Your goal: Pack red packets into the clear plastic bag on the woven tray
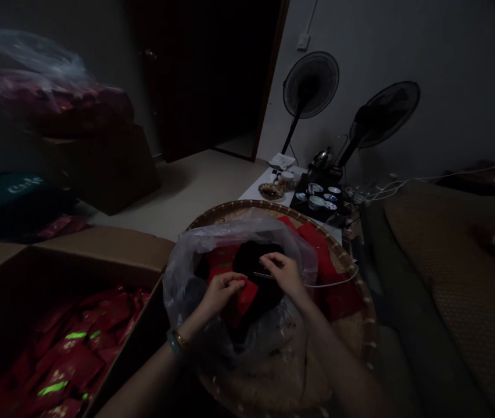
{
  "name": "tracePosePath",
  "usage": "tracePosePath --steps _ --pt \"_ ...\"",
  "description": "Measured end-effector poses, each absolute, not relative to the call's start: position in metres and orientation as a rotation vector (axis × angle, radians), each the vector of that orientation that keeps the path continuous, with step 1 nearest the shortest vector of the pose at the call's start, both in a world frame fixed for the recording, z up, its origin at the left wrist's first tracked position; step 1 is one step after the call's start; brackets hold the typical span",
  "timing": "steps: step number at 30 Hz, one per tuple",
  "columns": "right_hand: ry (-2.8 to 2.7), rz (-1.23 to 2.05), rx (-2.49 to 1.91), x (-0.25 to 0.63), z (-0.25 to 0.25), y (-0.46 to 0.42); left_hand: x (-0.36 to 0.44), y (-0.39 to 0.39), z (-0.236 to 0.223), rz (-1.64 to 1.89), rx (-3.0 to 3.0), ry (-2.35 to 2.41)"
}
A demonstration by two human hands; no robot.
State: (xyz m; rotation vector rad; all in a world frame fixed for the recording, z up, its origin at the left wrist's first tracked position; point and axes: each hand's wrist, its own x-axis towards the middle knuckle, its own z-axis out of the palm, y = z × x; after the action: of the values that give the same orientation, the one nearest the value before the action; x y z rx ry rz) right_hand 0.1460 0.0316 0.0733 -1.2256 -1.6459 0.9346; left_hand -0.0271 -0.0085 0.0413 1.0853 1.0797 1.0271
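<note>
The room is dim. A dark door (173, 98) stands open over a pale floor (204, 174); two fans (311, 75) stand before a plain wall (456, 52); a woven mat (461, 261) lies at right.

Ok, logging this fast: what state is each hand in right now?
Left hand: closed, pinching a red packet.
Right hand: fingers curled; a slim pale rod shows beside it, but whether it is gripped cannot be told.
</note>
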Motion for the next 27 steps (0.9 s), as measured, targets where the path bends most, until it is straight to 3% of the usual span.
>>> tracePosePath --steps 5,19,27 --pt "-1.835 0.908 -1.284 0.162 0.064 0.028 -0.030 -0.007 0.045 1.081 0.928 1.168" --pt "-1.534 1.309 -1.316 0.138 0.047 0.016 -0.020 -0.011 0.041 1.117 0.838 1.232" --pt "-1.793 0.797 -1.170 0.147 0.059 0.005 -0.022 -0.009 0.042 1.237 1.047 1.289"
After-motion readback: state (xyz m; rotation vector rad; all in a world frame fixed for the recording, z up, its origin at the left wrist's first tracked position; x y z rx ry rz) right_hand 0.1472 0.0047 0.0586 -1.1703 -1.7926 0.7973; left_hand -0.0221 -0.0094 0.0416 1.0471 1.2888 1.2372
